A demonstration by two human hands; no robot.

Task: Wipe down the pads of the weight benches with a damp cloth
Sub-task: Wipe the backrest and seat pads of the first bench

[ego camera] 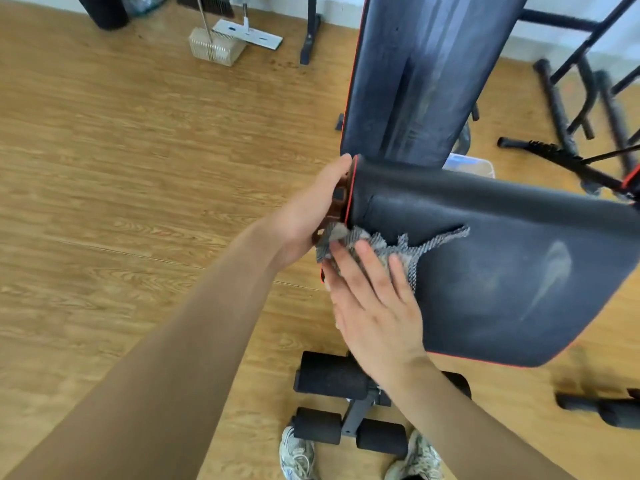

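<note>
- Two bare hands are working at the left end of the seat pad of a weight bench, seen from above by the head camera.
- The left hand is gripping the pad's left edge. Its thumb is lying along the red-piped rim, and its fingers are curling round the side toward a reddish-brown bracket beneath.
- The right hand is pressing flat on a grey cloth, fingers straight and slightly spread. It is grasping nothing, only bearing down.
- The cloth is lying crumpled on the left part of the seat pad, just beside the left hand. One ragged strip is trailing rightward across the dark vinyl.
- Pale smears are showing on the seat pad to the right of the cloth, well apart from both hands.
- The back pad is standing tilted up beyond the seat pad, its lower end close to the seat's far edge. Light streaks are running down its face.
- Black foam rollers are sitting below the near end of the seat. The person's shoes are standing on the wooden floor on either side of the lower pair.
- A pale container is showing behind the junction of the two pads.
- A bristle brush and a flat mop are resting on the floor near the far wall, and a dark bin is standing to their left.
- Black rack tubing is occupying the far right.
</note>
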